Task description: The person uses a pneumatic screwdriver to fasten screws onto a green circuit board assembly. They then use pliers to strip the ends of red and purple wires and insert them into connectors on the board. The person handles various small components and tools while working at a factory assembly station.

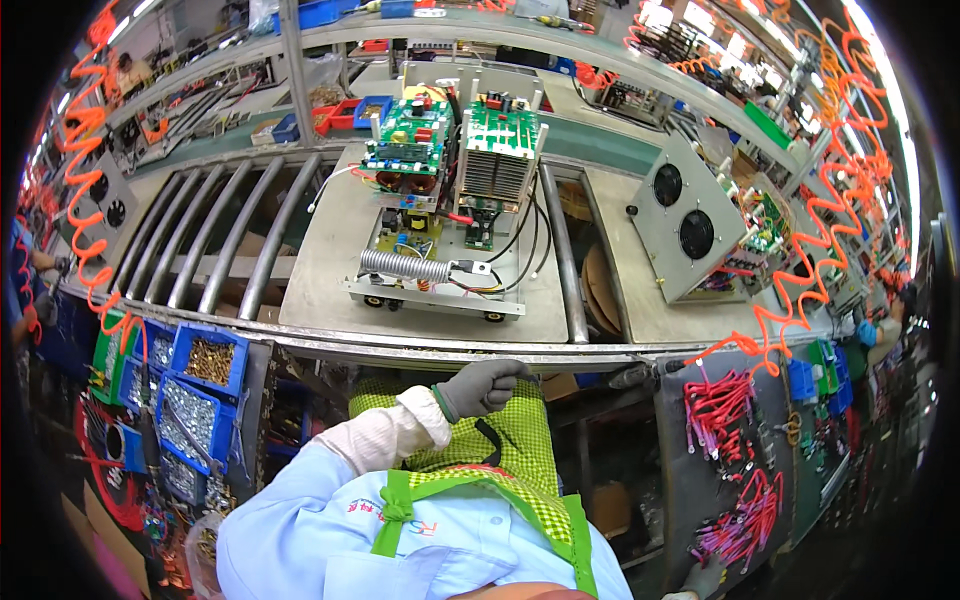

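Note:
My left hand (482,390), in a grey glove, is held in front of my green checked apron, just short of the bench edge. Its fingers are curled closed, and whatever they may hold is hidden. At the bottom right, my right hand (706,577), also gloved, is at the lower end of a pile of pink and red cables with lugs (742,520); its fingers are too small and cut off to read. Beyond my left hand, an open electronic unit stands on a board, with green circuit boards (500,130), finned heatsinks (488,180) and a silver coiled part (405,265) along its front.
Bare metal rollers (235,240) run left of the unit. A grey casing with two black fans (682,215) stands right. Blue bins of screws (190,420) are at lower left. A power driver (632,376) lies at the bench edge. Orange coiled hoses (90,180) hang at both sides.

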`<state>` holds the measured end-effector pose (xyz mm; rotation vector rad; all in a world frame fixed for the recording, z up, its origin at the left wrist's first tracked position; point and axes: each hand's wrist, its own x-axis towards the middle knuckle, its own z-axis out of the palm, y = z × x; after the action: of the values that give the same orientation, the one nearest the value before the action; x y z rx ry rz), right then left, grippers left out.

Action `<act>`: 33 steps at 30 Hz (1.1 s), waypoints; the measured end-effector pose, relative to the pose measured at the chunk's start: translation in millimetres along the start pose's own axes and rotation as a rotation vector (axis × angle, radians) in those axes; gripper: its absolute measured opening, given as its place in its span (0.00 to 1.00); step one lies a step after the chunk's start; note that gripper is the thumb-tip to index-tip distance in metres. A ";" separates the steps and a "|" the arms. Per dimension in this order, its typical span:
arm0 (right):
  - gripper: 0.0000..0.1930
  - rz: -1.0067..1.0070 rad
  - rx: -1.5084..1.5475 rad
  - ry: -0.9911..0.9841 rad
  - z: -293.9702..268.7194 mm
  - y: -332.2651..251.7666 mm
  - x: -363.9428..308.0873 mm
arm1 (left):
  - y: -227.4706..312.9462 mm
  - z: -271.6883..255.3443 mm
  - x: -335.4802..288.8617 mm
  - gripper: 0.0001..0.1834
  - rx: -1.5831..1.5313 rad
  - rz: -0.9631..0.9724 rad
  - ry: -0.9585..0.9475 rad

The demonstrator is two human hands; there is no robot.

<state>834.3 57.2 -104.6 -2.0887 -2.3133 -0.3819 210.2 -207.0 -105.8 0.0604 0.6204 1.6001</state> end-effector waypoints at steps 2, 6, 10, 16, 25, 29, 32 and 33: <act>0.23 -0.010 -0.047 0.116 -19.4 -8.2 -11.0 | 4.3 5.8 -9.3 0.11 0.066 0.008 -0.005; 0.16 -0.074 0.426 0.696 -88.5 -62.3 28.1 | 29.9 20.0 -36.7 0.12 0.369 0.065 -0.032; 0.20 -0.221 0.818 0.716 -169.3 -194.5 71.4 | 39.9 59.1 -30.5 0.17 0.893 0.323 -0.025; 0.07 -0.896 1.757 -0.214 -229.8 -471.5 31.1 | 77.3 114.2 -11.0 0.28 1.729 0.792 0.081; 0.08 -1.158 1.802 -0.627 -268.8 -624.2 0.2 | 156.8 86.6 -23.0 0.13 1.883 1.187 0.334; 0.14 -1.001 1.946 -0.848 -251.9 -676.9 10.7 | 192.4 64.8 -26.1 0.16 1.723 1.018 0.471; 0.17 -0.641 1.947 -1.161 -228.9 -716.4 14.4 | 219.0 49.8 -33.9 0.18 1.373 0.731 0.464; 0.17 -0.558 1.932 -1.211 -215.7 -728.0 12.7 | 224.2 44.2 -33.4 0.18 1.209 0.577 0.419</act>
<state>84.5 -31.5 -22.9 -0.4449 -1.5223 2.4097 29.1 -221.9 36.7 0.8742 1.9659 1.5431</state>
